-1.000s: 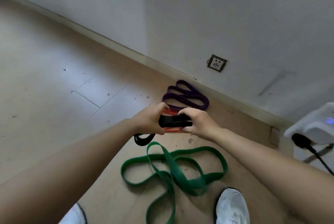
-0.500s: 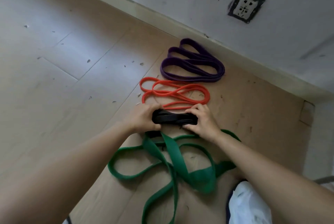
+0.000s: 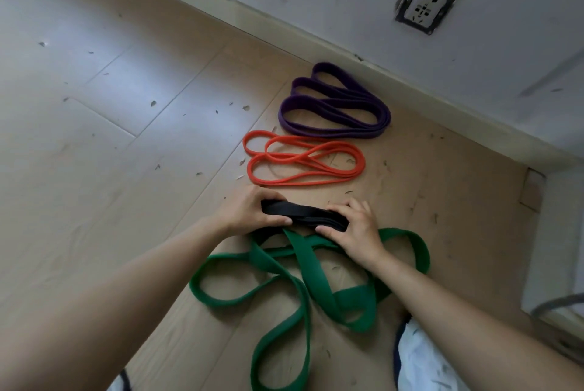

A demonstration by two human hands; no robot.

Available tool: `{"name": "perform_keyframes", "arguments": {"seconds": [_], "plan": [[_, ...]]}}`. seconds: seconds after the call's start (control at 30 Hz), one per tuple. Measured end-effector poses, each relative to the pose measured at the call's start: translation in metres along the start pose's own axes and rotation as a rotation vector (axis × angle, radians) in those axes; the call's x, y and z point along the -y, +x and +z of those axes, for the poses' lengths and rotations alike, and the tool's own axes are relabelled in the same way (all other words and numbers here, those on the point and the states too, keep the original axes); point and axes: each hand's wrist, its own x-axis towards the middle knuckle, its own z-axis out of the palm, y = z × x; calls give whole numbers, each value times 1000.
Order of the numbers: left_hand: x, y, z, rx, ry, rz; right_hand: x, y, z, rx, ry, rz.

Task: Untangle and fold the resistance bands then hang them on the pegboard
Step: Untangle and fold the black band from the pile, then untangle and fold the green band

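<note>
Lower centre: folded black rubber band point(image 3: 305, 214), its ends gripped by left hand point(image 3: 249, 217) and right hand point(image 3: 355, 229).
Risk: released, folds may spring open into tangled green rubber band point(image 3: 303, 277) beside it.

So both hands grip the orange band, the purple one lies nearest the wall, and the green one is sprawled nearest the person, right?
Not quite. The head view shows the left hand and right hand gripping the black band, not the orange band, which lies on the floor just beyond. The purple band is nearest the wall and the green band is sprawled nearest the person, as you said.
</note>
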Motion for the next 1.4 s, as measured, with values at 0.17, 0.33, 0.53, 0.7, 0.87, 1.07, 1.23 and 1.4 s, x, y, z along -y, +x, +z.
{"name": "perform_keyframes", "arguments": {"seconds": [0.17,0.33,0.53,0.7,0.87,1.07,1.23,1.4], "plan": [[-3,-11,4,47,74,-28,0,-20,2,5,19,-16],[0,-13,7,-25,30,-35,2,-6,-2,-37,-54,-78],[-7,-5,4,-231,197,-74,2,22,-5,-40,-238,-98],[4,-13,10,-219,326,-127,3,17,-7,67,-296,-42],[-2,-26,5,-247,216,-128,8,8,-22,177,-322,-30],[-12,-60,-2,-289,120,-151,12,-8,-53,193,-290,22],[-24,-93,1,-477,-44,-308,16,-32,-69,328,-401,88],[-32,-128,31,-389,-240,-589,20,-57,-65,536,-662,56]]}}
